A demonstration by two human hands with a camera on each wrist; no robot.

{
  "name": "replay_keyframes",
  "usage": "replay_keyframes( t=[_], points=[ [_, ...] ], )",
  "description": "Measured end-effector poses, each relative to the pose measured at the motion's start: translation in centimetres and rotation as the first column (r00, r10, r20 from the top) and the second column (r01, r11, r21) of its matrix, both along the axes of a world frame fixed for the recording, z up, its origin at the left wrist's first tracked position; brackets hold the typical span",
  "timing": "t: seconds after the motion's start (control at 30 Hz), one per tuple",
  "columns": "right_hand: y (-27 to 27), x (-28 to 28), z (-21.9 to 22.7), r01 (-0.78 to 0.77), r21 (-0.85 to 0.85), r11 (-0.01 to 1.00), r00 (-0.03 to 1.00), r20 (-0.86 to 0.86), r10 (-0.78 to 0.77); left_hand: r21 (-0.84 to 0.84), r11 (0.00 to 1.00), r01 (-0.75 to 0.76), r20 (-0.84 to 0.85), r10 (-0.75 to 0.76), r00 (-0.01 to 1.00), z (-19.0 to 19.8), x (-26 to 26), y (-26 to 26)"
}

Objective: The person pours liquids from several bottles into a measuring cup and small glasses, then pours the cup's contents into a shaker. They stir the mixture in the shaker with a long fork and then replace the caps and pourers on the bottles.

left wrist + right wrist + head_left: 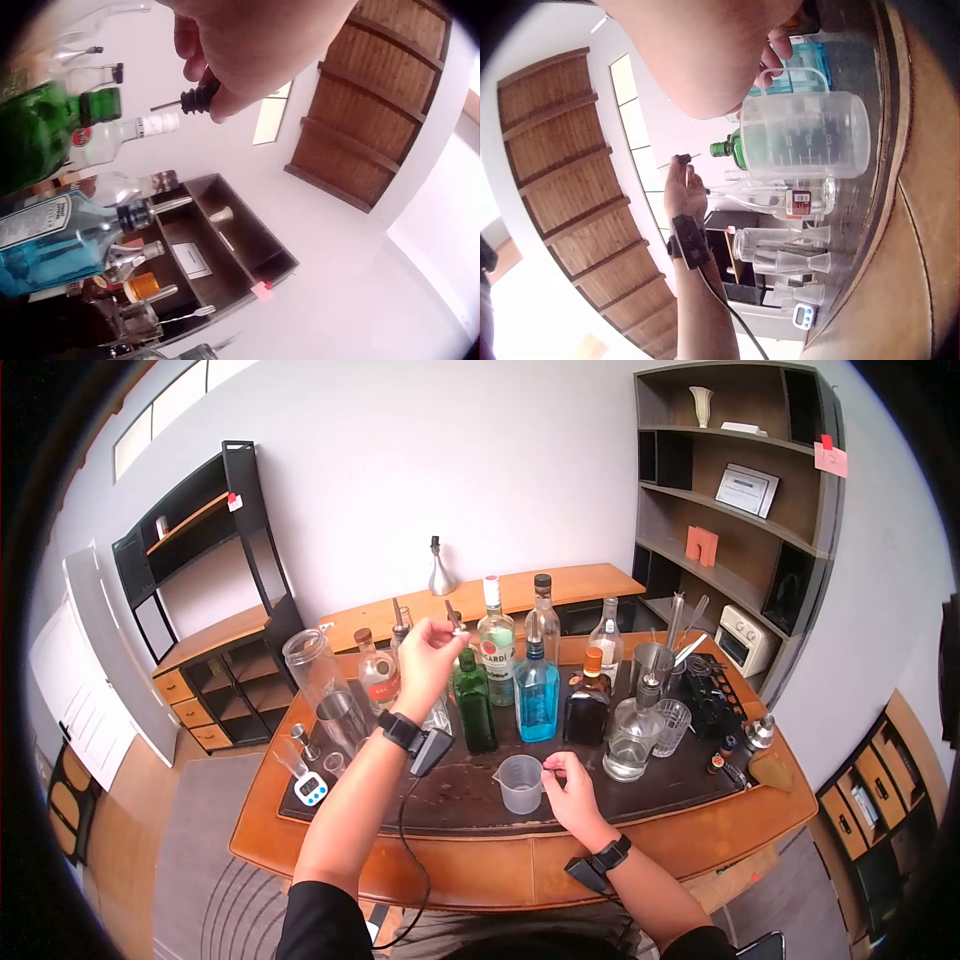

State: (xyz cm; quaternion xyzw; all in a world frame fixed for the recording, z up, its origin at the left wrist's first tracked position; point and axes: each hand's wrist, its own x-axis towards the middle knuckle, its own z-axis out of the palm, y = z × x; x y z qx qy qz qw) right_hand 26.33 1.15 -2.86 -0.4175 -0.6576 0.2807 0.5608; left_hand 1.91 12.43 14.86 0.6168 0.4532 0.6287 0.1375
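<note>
Pinched in my left hand (430,665) is a dark pour spout (196,100) with a thin metal tube, raised above and beside the uncapped green bottle (474,710). In the left wrist view the tube points toward the bottles, clear of the green bottle's neck (100,106). My right hand (575,800) holds the handle of a clear plastic measuring cup (520,788), which stands upright on the dark desk mat. The cup (806,135) looks empty, with graduation marks on its side. Part of the right fingers is hidden behind the wrist in the right wrist view.
Beside the green bottle stand a blue bottle (537,700), a white-capped clear bottle (496,660) and a dark orange-capped bottle (587,710). A timer (311,788) and glass jar (312,665) are at left; a decanter (632,740) and black rack (712,695) at right.
</note>
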Motion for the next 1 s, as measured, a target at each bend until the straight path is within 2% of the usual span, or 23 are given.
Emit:
replay_keyframes(
  t=[0.03, 0.1, 0.33, 0.43, 0.6, 0.83, 0.93, 1.0],
  points=[
    [0.0, 0.0, 0.1, 0.009, 0.004, 1.000, 1.000, 0.015, -0.010, 0.002, 1.000, 0.001, 0.002, -0.001, 1.000, -0.5, 0.1, 0.3],
    [0.1, 0.1, 0.0, 0.006, 0.007, 1.000, 1.000, 0.010, -0.006, -0.005, 0.995, -0.098, -0.024, 0.098, 0.995, -1.3, 0.1, 1.1],
    [-0.1, 0.1, 0.3, 0.004, 0.025, 1.000, 1.000, 0.013, -0.004, -0.012, 0.990, -0.141, -0.016, 0.141, 0.990, 0.2, 0.9, 1.0],
    [-0.3, 0.1, 0.5, 0.000, 0.015, 1.000, 1.000, 0.021, 0.000, -0.007, 0.988, -0.156, -0.098, 0.154, 0.983, 0.2, 0.6, 1.3],
    [-0.3, 0.2, 0.8, -0.022, 0.020, 1.000, 0.999, 0.025, 0.021, -0.092, 0.984, -0.155, -0.224, 0.131, 0.966, -2.1, -0.7, 2.8],
    [-0.4, 0.1, 0.8, -0.023, 0.020, 1.000, 1.000, 0.018, 0.022, -0.068, 0.990, -0.126, -0.184, 0.111, 0.977, -1.8, -0.2, 1.5],
    [-0.5, 0.1, 0.9, -0.026, 0.023, 0.999, 0.999, 0.024, 0.025, -0.023, 0.989, -0.149, -0.233, 0.140, 0.962, -1.7, 0.1, 1.0],
    [-0.4, 0.2, 0.8, -0.026, 0.023, 0.999, 0.999, 0.030, 0.025, 0.050, 0.991, -0.125, -0.374, 0.134, 0.918, -1.6, 0.2, 0.5]
  ],
)
